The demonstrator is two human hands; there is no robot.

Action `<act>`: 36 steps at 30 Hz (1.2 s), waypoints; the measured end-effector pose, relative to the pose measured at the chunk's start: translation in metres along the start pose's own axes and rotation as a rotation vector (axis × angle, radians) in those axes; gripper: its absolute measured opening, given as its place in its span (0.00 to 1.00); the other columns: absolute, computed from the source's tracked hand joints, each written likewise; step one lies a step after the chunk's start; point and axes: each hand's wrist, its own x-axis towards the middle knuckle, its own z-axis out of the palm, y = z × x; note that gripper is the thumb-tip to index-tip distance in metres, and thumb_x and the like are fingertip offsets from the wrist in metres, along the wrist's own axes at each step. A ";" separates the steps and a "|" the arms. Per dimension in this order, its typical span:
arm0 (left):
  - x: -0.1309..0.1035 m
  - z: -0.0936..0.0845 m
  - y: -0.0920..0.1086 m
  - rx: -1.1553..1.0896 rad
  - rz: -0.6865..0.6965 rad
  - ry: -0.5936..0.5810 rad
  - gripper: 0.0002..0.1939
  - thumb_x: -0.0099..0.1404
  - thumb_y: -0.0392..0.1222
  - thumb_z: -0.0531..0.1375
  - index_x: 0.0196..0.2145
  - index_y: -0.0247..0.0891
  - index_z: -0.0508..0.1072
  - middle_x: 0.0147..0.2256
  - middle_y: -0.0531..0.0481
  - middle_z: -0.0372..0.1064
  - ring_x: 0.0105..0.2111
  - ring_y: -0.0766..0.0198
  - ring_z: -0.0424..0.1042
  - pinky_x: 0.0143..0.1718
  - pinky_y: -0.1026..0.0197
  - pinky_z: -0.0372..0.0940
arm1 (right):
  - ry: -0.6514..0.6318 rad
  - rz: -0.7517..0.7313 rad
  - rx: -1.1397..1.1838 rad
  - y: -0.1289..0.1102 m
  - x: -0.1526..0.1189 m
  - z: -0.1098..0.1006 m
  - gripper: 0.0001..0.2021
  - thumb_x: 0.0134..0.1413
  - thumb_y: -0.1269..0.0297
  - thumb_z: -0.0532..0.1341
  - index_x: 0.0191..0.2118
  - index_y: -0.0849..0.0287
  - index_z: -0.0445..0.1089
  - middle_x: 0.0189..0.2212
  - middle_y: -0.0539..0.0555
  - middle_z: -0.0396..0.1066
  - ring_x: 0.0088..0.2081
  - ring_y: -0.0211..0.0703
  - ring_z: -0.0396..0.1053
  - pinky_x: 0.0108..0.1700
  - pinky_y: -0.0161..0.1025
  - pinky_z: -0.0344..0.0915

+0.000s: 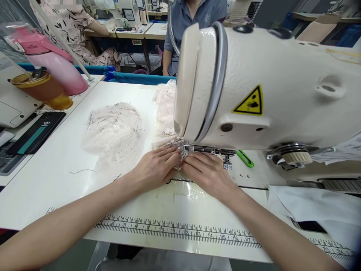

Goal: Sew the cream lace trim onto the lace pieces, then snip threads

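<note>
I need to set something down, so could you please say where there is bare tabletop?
Bare patches lie between phone and left pile, and between ruler and left hand. Crowded under the machine, where fabric, left hand and right hand meet.

Pale lace (166,113) — crumpled, partly under machine head (267,86)

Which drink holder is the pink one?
The bigger one, the bottle with the pink lid; the cup beside it is orangey brown.

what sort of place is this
Probably a sewing workshop: a large sewing machine stands over the hands, pale lacy fabric lies on the table, and more machines stand on tables behind.
</note>
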 end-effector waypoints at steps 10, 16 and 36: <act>-0.005 0.004 -0.005 0.094 0.099 -0.063 0.18 0.72 0.38 0.49 0.55 0.31 0.69 0.55 0.44 0.68 0.56 0.57 0.67 0.59 0.52 0.65 | 0.020 0.012 0.028 -0.003 0.002 -0.007 0.12 0.58 0.78 0.55 0.37 0.55 0.73 0.36 0.48 0.77 0.40 0.36 0.72 0.48 0.37 0.66; -0.004 0.002 -0.003 0.083 0.091 -0.038 0.18 0.72 0.37 0.49 0.53 0.30 0.70 0.54 0.43 0.69 0.55 0.55 0.69 0.57 0.52 0.66 | 0.006 0.023 0.059 -0.004 0.002 -0.005 0.11 0.56 0.80 0.58 0.36 0.57 0.73 0.36 0.47 0.77 0.41 0.37 0.73 0.49 0.38 0.67; 0.001 0.006 0.004 0.180 0.028 -0.028 0.18 0.71 0.38 0.50 0.52 0.29 0.71 0.52 0.41 0.71 0.54 0.53 0.70 0.56 0.51 0.67 | -0.070 0.084 0.100 0.006 0.001 -0.004 0.11 0.63 0.70 0.55 0.40 0.53 0.74 0.36 0.49 0.76 0.40 0.37 0.71 0.43 0.35 0.66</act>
